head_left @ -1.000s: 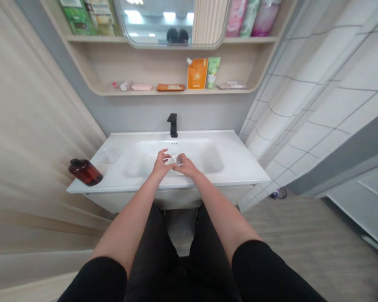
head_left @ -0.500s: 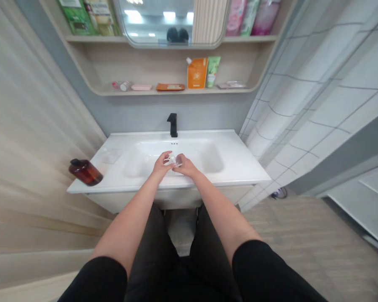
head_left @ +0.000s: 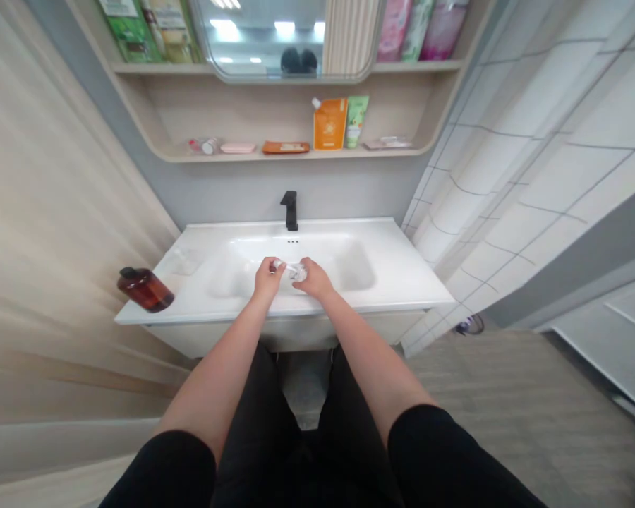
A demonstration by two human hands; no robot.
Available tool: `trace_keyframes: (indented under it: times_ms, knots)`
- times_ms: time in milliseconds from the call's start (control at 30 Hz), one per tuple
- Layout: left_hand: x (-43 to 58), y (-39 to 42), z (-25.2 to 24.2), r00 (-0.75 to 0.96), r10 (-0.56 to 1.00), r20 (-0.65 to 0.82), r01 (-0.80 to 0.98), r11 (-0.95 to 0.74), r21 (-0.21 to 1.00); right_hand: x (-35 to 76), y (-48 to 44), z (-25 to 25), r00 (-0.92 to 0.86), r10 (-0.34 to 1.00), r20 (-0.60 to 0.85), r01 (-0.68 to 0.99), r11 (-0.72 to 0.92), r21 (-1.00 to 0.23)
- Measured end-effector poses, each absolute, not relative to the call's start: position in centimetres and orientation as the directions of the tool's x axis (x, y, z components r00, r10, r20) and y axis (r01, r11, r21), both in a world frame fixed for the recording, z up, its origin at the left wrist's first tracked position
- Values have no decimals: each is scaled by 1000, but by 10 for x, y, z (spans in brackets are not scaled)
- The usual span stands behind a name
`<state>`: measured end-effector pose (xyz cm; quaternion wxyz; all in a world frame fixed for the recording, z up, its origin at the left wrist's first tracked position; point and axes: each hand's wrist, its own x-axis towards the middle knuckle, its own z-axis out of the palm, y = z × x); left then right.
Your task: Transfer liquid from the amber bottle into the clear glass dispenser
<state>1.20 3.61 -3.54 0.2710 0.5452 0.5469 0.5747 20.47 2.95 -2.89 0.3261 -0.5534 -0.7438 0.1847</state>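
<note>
Clear little piece (head_left: 292,269) is sitting just in front of the black faucet (head_left: 290,209), your left hand (head_left: 267,279) and right hand (head_left: 313,281) both pinching it, so you're seemingly twisting it and needing a steady two-handed grip next.

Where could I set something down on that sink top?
The right ledge, between basin and tiled wall, lies bare, as does the back strip right of the black faucet. The left front corner holds a brown bottle; the left hand and right hand crowd the basin's middle, holding a small clear thing.
</note>
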Motion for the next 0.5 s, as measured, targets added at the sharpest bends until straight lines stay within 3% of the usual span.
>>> trace_keyframes:
  times_ms: [100,233,367,500]
  knots:
    - [14,32,-31,-273,898,346,312,-258,914,204,28,-27,-122,961,247,754,251,-607]
    - [15,28,-27,-263,893,365,337,-269,902,202,27,-25,-185,945,271,752,314,-579]
    - [13,29,-28,-297,881,368,340,-263,903,202,23,-21,-111,966,235,820,222,-528]
    - [11,32,-31,-327,878,351,358,-228,905,202,19,-17,-144,959,245,804,257,-536]
